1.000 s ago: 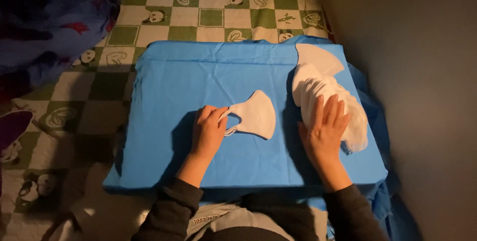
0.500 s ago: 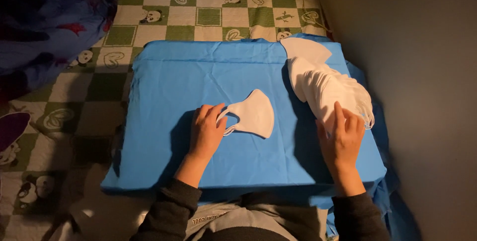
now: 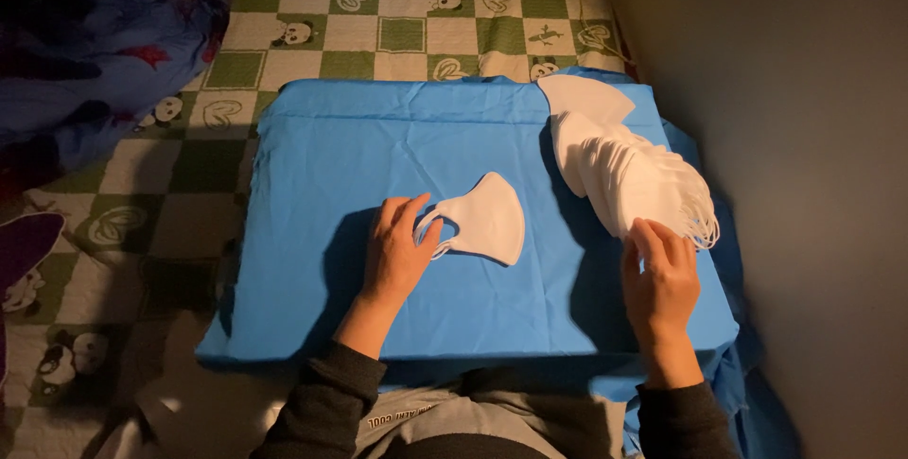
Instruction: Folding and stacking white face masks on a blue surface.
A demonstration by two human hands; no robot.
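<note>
Left hand [image 3: 402,253] is lying flat on the blue cloth [image 3: 322,175], fingers loosely spread and gripping nothing, fingertips touching the ear loop end of a single white face mask [image 3: 487,218]. That mask is lying flat near the middle of the cloth, folded, pointed end facing right. Right hand [image 3: 659,279] is sitting at the near end of a fanned stack of white masks [image 3: 619,166] along the cloth's right edge, fingers partly curled against the lowest masks; cannot tell whether they are pinching one. Stack is leaning in overlapping layers, ear loops hanging off at the right. Cloth is covering a raised flat surface over a green and white checkered mat [image 3: 397,34]. No containers showing
</note>
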